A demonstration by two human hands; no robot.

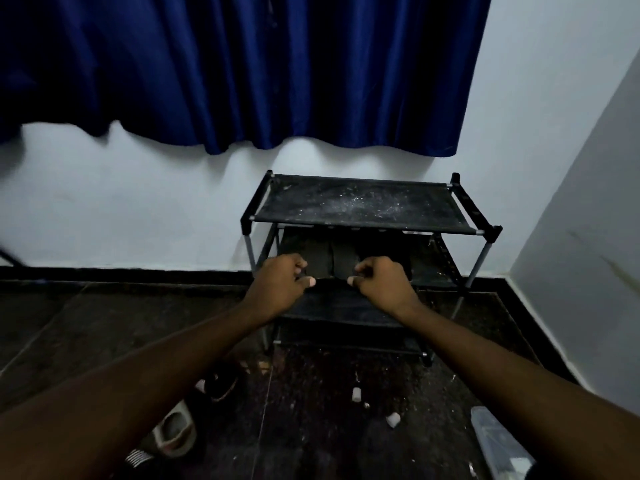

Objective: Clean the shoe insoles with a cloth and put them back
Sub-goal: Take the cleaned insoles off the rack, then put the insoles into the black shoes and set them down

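Head view: the person is reaching with both arms toward a low black shoe rack [360, 202] that stands against the far wall, under the hem of a blue curtain [242, 64]. The rack's top shelf is dusty and speckled white. On the tier below sit two dark, rounded shapes side by side, which I take to be a pair of shoes [332, 261]. The light is too poor to say whether the insoles are in them.

The left hand [280, 280] is at the pair's left side and the right hand [382, 280] at its right. Each has its fingers curled in and its thumb forward, and each seems to pinch a bit of dark material at the near edge of the pair. From where I look they grip the shoes, one apiece.

On the near floor [311, 410] there are white scraps, a pale sandal [173, 434] to the left and a clear plastic item [495, 441] to the right. I see no cloth anywhere.

To my eye this is the very start, fetching the shoes off the shelf. Next they need drawing toward the person, clear of the top shelf's front rail. Then they must be set down so the insoles can be lifted out, and a cloth has to be found.
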